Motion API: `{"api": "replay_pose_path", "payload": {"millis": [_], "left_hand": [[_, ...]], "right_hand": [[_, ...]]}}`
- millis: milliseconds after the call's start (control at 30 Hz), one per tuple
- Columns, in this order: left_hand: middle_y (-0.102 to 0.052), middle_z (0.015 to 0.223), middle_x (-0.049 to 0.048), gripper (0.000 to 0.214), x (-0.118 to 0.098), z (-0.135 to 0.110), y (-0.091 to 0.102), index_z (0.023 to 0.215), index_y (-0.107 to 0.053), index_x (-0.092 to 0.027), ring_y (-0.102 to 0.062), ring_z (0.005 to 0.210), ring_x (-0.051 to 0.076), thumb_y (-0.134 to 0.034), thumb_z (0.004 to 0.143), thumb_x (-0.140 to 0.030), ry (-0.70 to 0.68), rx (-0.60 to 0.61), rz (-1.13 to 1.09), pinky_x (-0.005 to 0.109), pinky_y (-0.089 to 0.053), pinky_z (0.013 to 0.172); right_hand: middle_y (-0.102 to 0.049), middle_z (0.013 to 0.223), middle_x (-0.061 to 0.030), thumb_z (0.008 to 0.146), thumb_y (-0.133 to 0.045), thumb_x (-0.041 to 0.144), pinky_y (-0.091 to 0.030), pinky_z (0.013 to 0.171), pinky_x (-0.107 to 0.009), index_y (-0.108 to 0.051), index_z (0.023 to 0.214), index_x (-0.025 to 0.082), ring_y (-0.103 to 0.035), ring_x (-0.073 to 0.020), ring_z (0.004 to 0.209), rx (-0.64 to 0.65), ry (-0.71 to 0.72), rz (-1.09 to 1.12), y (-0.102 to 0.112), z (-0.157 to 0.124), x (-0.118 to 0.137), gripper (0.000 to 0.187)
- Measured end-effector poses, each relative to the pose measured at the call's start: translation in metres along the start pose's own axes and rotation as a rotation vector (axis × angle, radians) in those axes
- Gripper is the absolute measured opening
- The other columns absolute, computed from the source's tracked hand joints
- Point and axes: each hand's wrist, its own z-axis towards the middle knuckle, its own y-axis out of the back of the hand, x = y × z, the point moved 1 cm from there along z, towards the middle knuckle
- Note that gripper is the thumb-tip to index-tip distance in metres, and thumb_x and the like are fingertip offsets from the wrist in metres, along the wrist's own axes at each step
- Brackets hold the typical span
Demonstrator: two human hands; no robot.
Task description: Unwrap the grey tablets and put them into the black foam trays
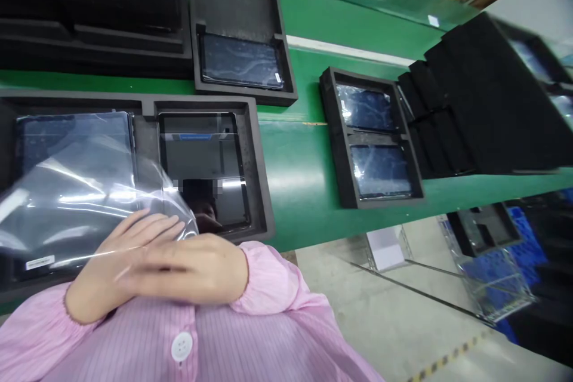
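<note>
A clear plastic bag or film [89, 191] billows over the left tablet [76, 137] in a black foam tray [264, 209]. My left hand [119, 250] is at the film's lower edge with its fingers stretched out; I cannot tell whether it is under or against the film. My right hand [192, 268] crosses in front of it, pointing left, its fingertips close to my left hand. Its fingers are blurred, and any grip on the film cannot be made out. In the tray's right compartment lies a bare dark tablet [201, 173] with a glossy, reflecting screen.
Behind stands a foam tray [289, 80] with one wrapped tablet [239, 59]. Further right, another tray [335, 137] holds two wrapped tablets beside stacked black foam [496, 101]. More black foam [98, 24] is piled back left. The green bench [295, 191] ends above the floor [340, 292].
</note>
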Motion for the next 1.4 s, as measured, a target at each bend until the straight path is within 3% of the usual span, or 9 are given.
{"api": "replay_pose_path", "payload": {"millis": [67,167,367,467,733,900,1067,1267,1400], "left_hand": [[-0.067,0.13,0.0074,0.04,0.001,-0.001,-0.001,0.13,-0.058,-0.017,-0.061,0.118,0.025,-0.043,0.096,-0.031,0.024,0.047,0.005,0.043,-0.037,0.107],[-0.07,0.125,0.0057,0.037,0.0,0.002,0.0,0.128,-0.06,-0.02,-0.063,0.111,0.023,-0.045,0.095,-0.029,0.036,0.022,-0.038,0.041,-0.041,0.099],[-0.072,0.106,0.0054,0.027,-0.003,0.017,0.0,0.109,-0.067,-0.02,-0.064,0.098,0.02,-0.044,0.096,-0.02,0.172,-0.003,-0.173,0.038,-0.046,0.091],[-0.067,0.108,0.0129,0.029,-0.006,0.029,-0.004,0.115,-0.065,-0.016,-0.063,0.098,0.026,-0.045,0.096,-0.028,0.371,-0.058,-0.064,0.042,-0.049,0.087],[-0.052,0.133,0.0353,0.063,-0.015,0.06,-0.013,0.128,-0.049,0.009,-0.049,0.125,0.047,-0.053,0.089,-0.041,0.739,-0.152,-0.051,0.06,-0.039,0.104],[-0.047,0.14,0.0299,0.061,-0.011,0.076,-0.014,0.127,-0.043,-0.002,-0.043,0.136,0.039,-0.064,0.076,-0.031,0.948,-0.32,-0.71,0.053,-0.033,0.114],[-0.068,0.1,0.008,0.049,-0.018,0.081,-0.002,0.125,-0.038,-0.017,-0.067,0.082,0.019,-0.058,0.081,-0.025,0.925,-0.49,-1.542,0.034,-0.052,0.078],[-0.071,0.11,0.0082,0.063,0.006,0.022,0.025,0.138,-0.044,-0.021,-0.068,0.102,0.023,-0.062,0.079,-0.025,0.875,-0.569,-1.703,0.035,-0.053,0.087],[-0.056,0.142,0.0129,0.06,0.04,-0.036,0.037,0.138,-0.046,-0.018,-0.049,0.136,0.028,-0.059,0.081,-0.032,0.969,-0.572,-1.262,0.045,-0.036,0.117]], "right_hand": [[-0.073,0.112,0.0024,0.1,-0.05,0.017,-0.05,0.098,-0.011,-0.073,0.108,0.023,-0.068,-0.005,0.103,0.105,0.153,0.032,0.004,-0.001,0.004,0.025],[-0.073,0.114,0.0006,0.097,-0.054,0.015,-0.054,0.092,-0.014,-0.076,0.1,0.023,-0.07,-0.0066,0.096,-0.033,0.208,0.029,0.014,-0.009,0.006,0.023],[-0.064,0.127,-0.0056,0.092,-0.046,0.0,-0.062,0.091,-0.038,-0.071,0.117,0.032,-0.067,-0.0198,0.113,-0.718,-0.268,-0.131,0.035,-0.034,-0.008,0.048],[-0.058,0.136,-0.014,0.091,-0.055,0.01,-0.053,0.103,-0.054,-0.065,0.128,0.026,-0.056,-0.0307,0.129,-0.83,-0.494,-0.494,0.037,-0.042,-0.021,0.042],[-0.038,0.151,-0.0317,0.097,-0.047,0.035,-0.042,0.108,-0.061,-0.043,0.145,0.002,-0.038,-0.0412,0.142,-0.399,-0.766,-0.6,0.006,-0.048,-0.041,0.058],[-0.04,0.147,-0.0342,0.096,-0.042,0.047,-0.039,0.107,-0.063,-0.045,0.142,-0.001,-0.04,-0.0438,0.139,-0.347,-0.791,-0.585,0.013,-0.051,-0.053,0.066],[-0.05,0.14,-0.0274,0.084,-0.05,0.062,-0.04,0.109,-0.059,-0.044,0.143,0.005,-0.051,-0.0398,0.128,-0.511,-0.861,-0.305,0.037,-0.043,-0.063,0.082],[-0.071,0.111,-0.015,0.072,-0.071,0.062,-0.056,0.09,-0.042,-0.048,0.135,0.015,-0.069,-0.0305,0.103,-0.486,-0.893,0.274,0.04,0.003,-0.044,0.082],[-0.062,0.063,0.0032,0.074,-0.07,0.059,-0.049,0.057,-0.031,-0.048,0.124,0.013,-0.06,-0.0189,0.056,-0.243,-0.841,0.277,0.017,0.044,-0.036,0.072]]}}
